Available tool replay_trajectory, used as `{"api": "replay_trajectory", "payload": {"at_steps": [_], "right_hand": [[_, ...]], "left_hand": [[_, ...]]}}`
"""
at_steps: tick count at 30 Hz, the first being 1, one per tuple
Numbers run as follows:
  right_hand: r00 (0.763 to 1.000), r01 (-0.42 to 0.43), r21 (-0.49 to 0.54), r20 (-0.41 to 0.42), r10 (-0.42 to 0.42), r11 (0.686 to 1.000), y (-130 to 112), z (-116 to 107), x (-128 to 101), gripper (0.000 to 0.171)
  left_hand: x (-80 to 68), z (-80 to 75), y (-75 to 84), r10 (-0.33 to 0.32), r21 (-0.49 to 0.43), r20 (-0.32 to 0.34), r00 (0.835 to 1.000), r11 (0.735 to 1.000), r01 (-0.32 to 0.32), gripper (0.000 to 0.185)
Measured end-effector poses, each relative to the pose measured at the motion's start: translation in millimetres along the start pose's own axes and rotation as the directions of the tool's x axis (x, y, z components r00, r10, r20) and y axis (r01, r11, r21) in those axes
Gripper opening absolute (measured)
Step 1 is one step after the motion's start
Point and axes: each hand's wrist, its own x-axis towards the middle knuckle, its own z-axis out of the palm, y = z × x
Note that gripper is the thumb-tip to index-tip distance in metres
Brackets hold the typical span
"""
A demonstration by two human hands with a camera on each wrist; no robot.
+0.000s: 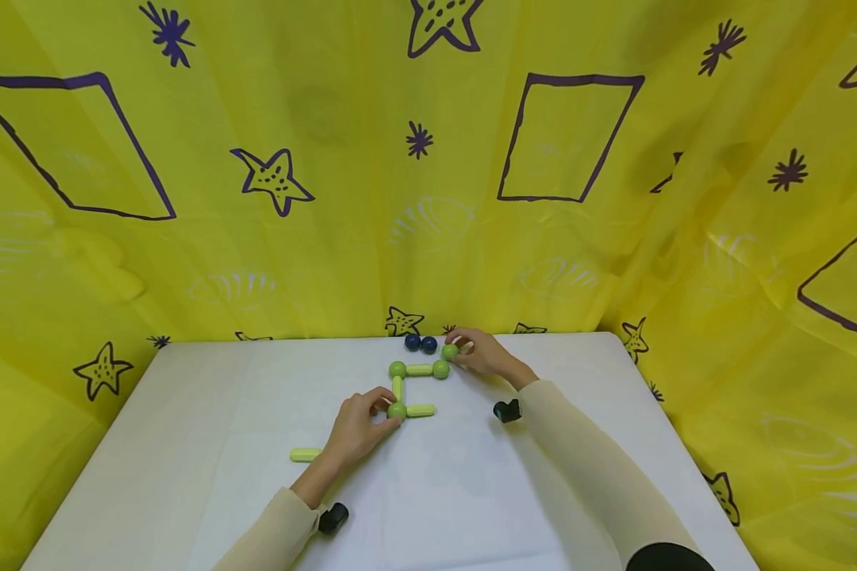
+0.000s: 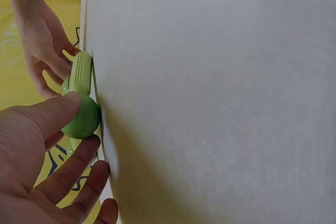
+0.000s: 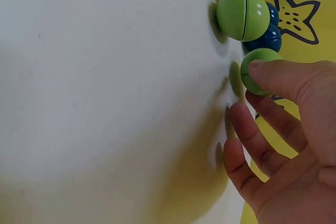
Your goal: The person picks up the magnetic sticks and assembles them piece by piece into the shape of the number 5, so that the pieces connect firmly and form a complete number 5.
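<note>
Light-green rods and green balls form an open bracket shape on the white table. My left hand (image 1: 357,427) pinches the near corner ball (image 1: 397,410) between thumb and finger; a rod (image 1: 421,410) sticks out of it to the right. Another rod (image 1: 397,388) runs from there to the far corner ball (image 1: 397,369). From that one a rod (image 1: 419,370) leads right to an end ball (image 1: 440,369). My right hand (image 1: 482,353) pinches a loose green ball (image 3: 258,72) just beyond the end ball; whether the two touch is unclear.
Two dark blue balls (image 1: 420,343) sit side by side at the table's far edge. A loose green rod (image 1: 305,454) lies left of my left wrist, partly covered by it. A yellow patterned curtain (image 1: 350,270) surrounds the white table (image 1: 221,396) at the back and sides.
</note>
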Motion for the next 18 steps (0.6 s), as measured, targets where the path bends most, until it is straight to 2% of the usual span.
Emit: {"api": "replay_trajectory", "payload": {"at_steps": [11, 18], "right_hand": [[0.999, 0.028, -0.045, 0.034, -0.027, 0.999, -2, -19, -23, 0.028], [0.994, 0.105, -0.033, 0.038, -0.104, 0.994, -1, -28, -41, 0.028]], "left_hand": [[-0.1, 0.2, -2.7, -0.003, -0.001, 0.015, 1.000, 1.000, 0.003, 0.023], [-0.2, -0.3, -3.2, 0.015, 0.007, 0.008, 1.000, 1.000, -0.015, 0.023]]}}
